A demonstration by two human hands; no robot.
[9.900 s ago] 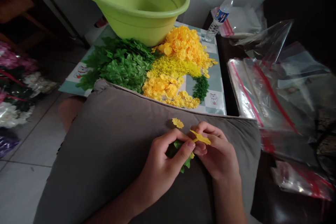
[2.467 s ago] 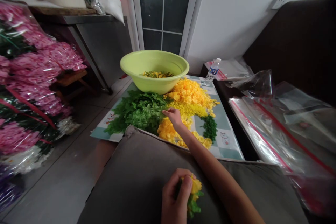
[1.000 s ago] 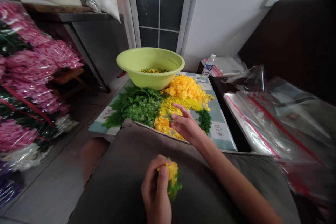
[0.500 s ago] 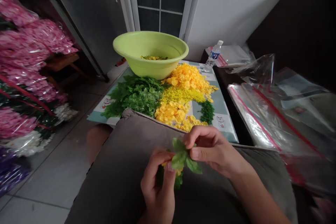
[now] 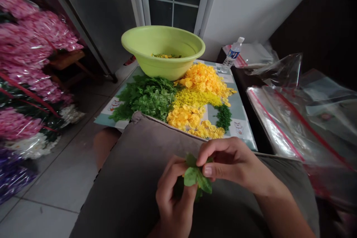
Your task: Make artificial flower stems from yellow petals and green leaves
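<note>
My left hand (image 5: 174, 199) and my right hand (image 5: 230, 163) meet low in the view above a grey cushion (image 5: 125, 182). Both grip an artificial green leaf sprig (image 5: 194, 176). My left hand holds it from below, and my right thumb and fingers pinch its leaves from above. Any yellow blossom on the sprig is hidden by my fingers and the leaves. Beyond the cushion lie a heap of green leaves (image 5: 147, 98), orange-yellow blossoms (image 5: 185, 117), fine yellow flowers (image 5: 196, 98) and a small dark green pile (image 5: 223, 117).
The piles rest on a cat-print mat (image 5: 237, 128), behind which stands a lime-green basin (image 5: 163, 44) holding some flower pieces. A water bottle (image 5: 232, 55) stands behind the mat. Clear zip bags (image 5: 290, 122) lie to the right, and plastic-wrapped pink flowers (image 5: 30, 48) fill the left.
My right hand has come back from above the piles to the left hand, and both now hold green leaves. The yellow blossom seen earlier is now hidden. The view has tilted slightly.
</note>
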